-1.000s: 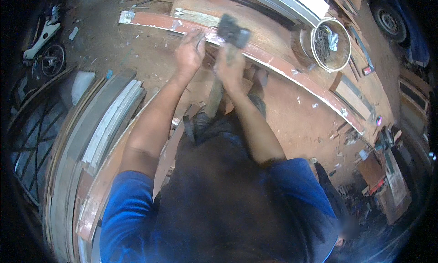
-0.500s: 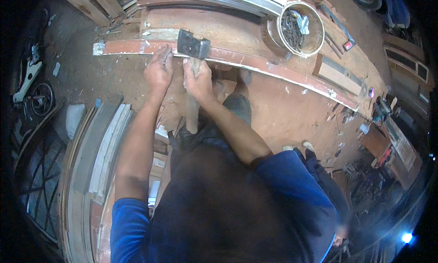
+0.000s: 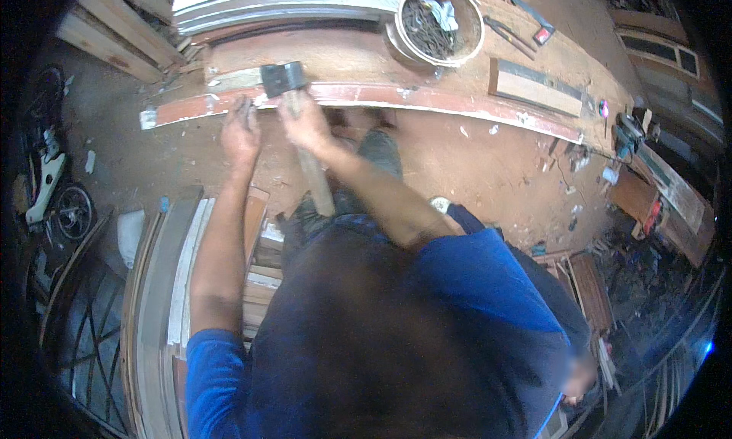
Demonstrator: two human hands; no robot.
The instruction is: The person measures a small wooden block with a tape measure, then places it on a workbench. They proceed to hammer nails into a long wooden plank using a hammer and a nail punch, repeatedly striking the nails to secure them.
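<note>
Wooden plank, one hammer, two hands.

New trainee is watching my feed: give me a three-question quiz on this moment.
1. True or false: the right hand has its grip on a hammer.
2. What does the left hand rest on?
3. The round bucket of metal bits lies: A) left of the hammer, B) right of it, beyond the plank.

Key: 1 true. 2 the long red-and-white plank, beside the hammer head. 3 B.
</note>
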